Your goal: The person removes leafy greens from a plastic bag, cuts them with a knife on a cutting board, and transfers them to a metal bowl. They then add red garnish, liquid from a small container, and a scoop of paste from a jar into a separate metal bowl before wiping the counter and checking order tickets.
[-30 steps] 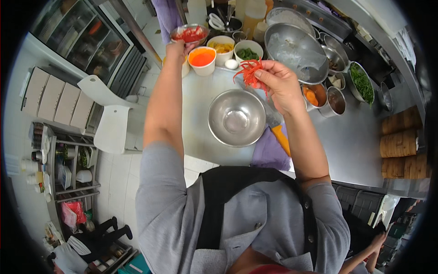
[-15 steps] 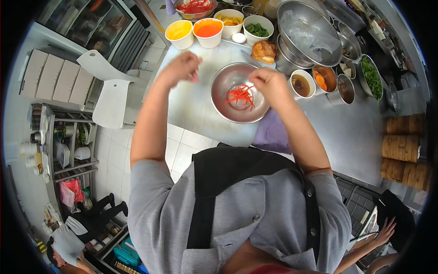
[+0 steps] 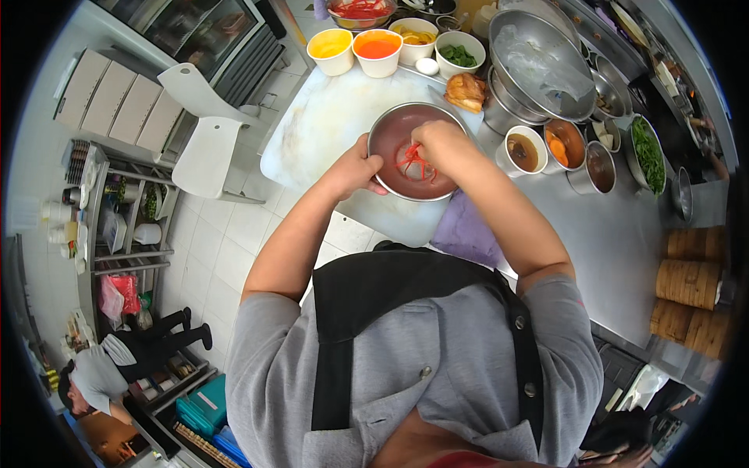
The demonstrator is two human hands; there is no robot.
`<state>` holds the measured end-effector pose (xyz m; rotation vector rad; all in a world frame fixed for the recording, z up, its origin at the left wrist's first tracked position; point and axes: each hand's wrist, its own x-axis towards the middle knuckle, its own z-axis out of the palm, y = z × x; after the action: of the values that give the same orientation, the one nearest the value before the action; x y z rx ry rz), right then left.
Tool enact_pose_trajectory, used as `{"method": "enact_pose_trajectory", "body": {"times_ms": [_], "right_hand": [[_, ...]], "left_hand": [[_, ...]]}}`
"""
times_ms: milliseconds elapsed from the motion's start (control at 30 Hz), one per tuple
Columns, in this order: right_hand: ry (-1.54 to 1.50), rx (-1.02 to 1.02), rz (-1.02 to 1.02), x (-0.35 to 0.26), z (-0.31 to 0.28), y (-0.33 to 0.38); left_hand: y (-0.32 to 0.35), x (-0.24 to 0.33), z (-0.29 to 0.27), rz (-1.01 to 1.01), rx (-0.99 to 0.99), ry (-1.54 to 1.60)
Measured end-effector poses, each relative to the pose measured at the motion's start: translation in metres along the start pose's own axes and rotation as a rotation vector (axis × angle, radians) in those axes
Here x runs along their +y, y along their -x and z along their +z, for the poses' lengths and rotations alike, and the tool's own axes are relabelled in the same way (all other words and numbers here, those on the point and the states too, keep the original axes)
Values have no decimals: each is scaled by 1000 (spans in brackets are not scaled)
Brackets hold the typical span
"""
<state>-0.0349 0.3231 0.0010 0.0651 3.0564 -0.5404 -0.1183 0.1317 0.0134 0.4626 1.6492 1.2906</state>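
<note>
Round stainless-steel mixing bowl (image 3: 411, 152) on the white cutting board (image 3: 328, 125), at the centre of the worktop. The left hand (image 3: 355, 166) clasps the bowl's rim at 9 o'clock, fingers curled over the edge. The right hand (image 3: 438, 144) reaches in from 3 o'clock, fingertips pinched around thin red shreds (image 3: 412, 161) lying in the bowl. At 12 o'clock stand a yellow sauce cup (image 3: 331, 49) and an orange sauce cup (image 3: 378, 51); at 5 o'clock, touching the board, lies a folded purple cloth (image 3: 466, 234).
</note>
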Motion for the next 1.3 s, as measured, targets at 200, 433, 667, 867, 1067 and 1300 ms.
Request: {"method": "enact_pose_trajectory", "body": {"times_ms": [200, 433, 667, 867, 1067, 1300], "right_hand": [[-347, 246, -64, -29, -69, 12], [-590, 297, 27, -60, -65, -8], [-485, 321, 216, -101, -47, -41], [-654, 347, 304, -121, -71, -68], [-789, 785, 82, -112, -130, -131], [398, 342, 190, 90, -134, -251]], "left_hand": [[10, -1, -16, 36, 59, 46], [15, 8, -63, 114, -21, 41], [20, 14, -116, 138, -131, -57], [12, 6, -154, 128, -225, -44], [38, -5, -175, 145, -97, 72], [103, -31, -183, 257, 136, 230]]}}
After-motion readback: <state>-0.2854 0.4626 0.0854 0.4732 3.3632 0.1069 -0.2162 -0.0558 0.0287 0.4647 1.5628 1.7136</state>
